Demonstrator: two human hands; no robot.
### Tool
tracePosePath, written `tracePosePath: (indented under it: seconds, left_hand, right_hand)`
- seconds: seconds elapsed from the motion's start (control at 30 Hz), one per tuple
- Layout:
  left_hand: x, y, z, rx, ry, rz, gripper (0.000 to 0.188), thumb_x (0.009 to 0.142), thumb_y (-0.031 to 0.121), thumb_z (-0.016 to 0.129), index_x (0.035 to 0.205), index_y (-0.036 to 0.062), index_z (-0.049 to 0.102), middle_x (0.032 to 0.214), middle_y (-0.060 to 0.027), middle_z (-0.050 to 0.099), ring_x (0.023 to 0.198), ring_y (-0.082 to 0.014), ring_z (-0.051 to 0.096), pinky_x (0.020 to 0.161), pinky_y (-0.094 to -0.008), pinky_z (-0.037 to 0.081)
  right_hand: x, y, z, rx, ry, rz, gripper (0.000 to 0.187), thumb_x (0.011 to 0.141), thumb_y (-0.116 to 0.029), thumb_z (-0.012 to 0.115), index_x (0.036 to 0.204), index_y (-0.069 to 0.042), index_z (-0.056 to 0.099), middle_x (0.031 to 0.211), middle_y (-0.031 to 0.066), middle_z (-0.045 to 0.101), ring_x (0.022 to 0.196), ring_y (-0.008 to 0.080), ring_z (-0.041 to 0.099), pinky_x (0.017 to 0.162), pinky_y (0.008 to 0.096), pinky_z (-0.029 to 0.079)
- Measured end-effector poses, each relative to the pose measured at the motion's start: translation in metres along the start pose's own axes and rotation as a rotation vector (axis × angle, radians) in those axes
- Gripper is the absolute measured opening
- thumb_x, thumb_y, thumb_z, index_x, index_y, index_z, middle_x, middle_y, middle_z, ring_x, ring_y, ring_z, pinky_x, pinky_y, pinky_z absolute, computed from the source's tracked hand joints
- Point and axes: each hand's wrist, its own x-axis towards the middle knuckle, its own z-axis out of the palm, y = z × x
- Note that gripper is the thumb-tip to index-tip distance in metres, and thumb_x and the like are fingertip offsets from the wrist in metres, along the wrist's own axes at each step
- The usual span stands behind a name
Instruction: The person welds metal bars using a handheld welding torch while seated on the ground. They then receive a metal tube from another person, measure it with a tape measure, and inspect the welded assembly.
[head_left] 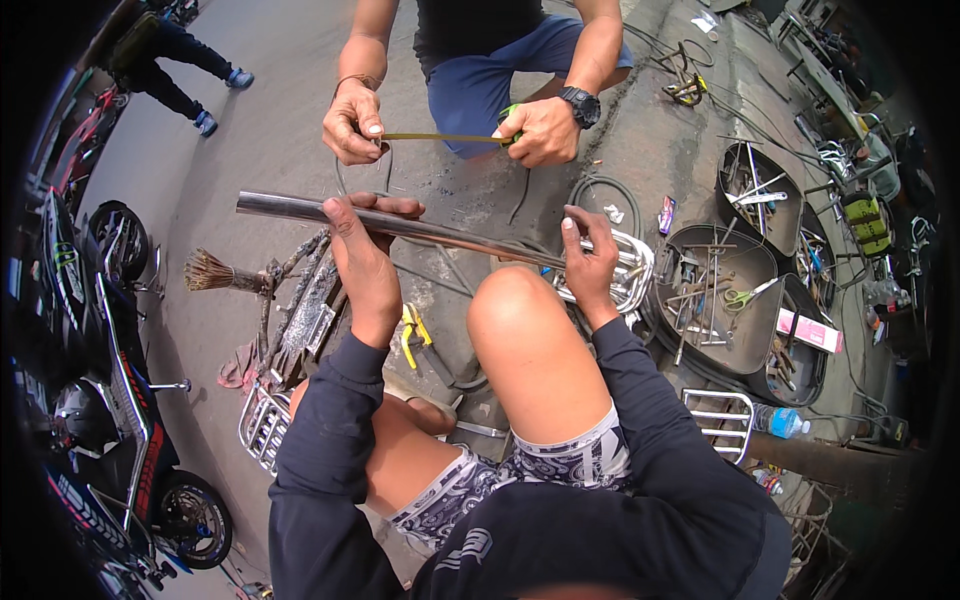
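A long, shiny metal pipe [455, 236] lies slantwise in front of me, its left end higher in view than its right. My left hand [365, 250] holds it near the left end, thumb over the top and fingers behind. At the other end, my right hand [592, 258] has the pipe against its palm, with the thumb and fingers pointing up; part of that grip is hidden. Just beyond the pipe, a person facing me stretches the yellow blade of a tape measure [445, 138] between both hands, the green case in the hand on the right.
Yellow-handled clamp [414, 335] and cables lie on the ground between my legs and the pipe. At left are a short brush [222, 272] and parked motorcycles [120, 400]. Tool-filled dark trays [720, 345] and a chrome rack [632, 270] are at right. Another person stands at far left.
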Motion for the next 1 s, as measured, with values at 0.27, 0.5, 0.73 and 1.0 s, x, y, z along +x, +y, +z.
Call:
tracePosePath:
  seconds: [0.27,0.5,0.73,1.0]
  left_hand:
    - [0.013,-0.005,-0.003,-0.049,0.09,-0.054,0.059,0.111,0.054,0.033,0.124,-0.0025,0.041,0.098,-0.0233,0.068,0.091,-0.0308,0.071,0.092,-0.0409,0.054]
    - [0.014,-0.005,-0.005,-0.085,0.09,-0.09,0.047,0.111,0.044,0.037,0.128,-0.0005,0.041,0.1,-0.023,0.069,0.091,-0.0295,0.072,0.088,-0.0396,0.055]
    - [0.016,-0.015,-0.013,-0.186,0.116,-0.096,0.041,0.11,0.041,0.043,0.13,0.006,0.046,0.111,-0.0153,0.067,0.101,-0.0208,0.068,0.091,-0.0373,0.054]
    - [0.02,-0.023,-0.019,-0.234,0.105,-0.112,0.049,0.109,0.048,0.036,0.129,0.0069,0.054,0.112,-0.0082,0.065,0.103,-0.0173,0.065,0.093,-0.0357,0.053]
  right_hand:
    - [0.07,-0.14,0.045,0.295,-0.357,-0.399,0.023,0.098,-0.016,0.069,0.118,-0.006,0.074,0.094,0.0113,0.07,0.082,0.0252,0.067,0.075,0.0358,0.054]
    - [0.094,-0.176,0.076,0.14,-0.3,-0.498,0.026,0.097,-0.021,0.067,0.12,-0.009,0.072,0.108,0.0131,0.067,0.106,0.0325,0.062,0.093,0.0439,0.049]
    - [0.095,-0.181,0.096,0.268,-0.619,-0.424,0.031,0.096,-0.014,0.064,0.125,-0.004,0.069,0.108,0.0235,0.071,0.1,0.0411,0.068,0.09,0.0473,0.053]
    - [0.092,-0.2,0.109,0.29,-0.585,-0.383,0.028,0.091,-0.002,0.061,0.117,-0.003,0.072,0.104,0.0238,0.072,0.097,0.0423,0.07,0.088,0.0477,0.055]
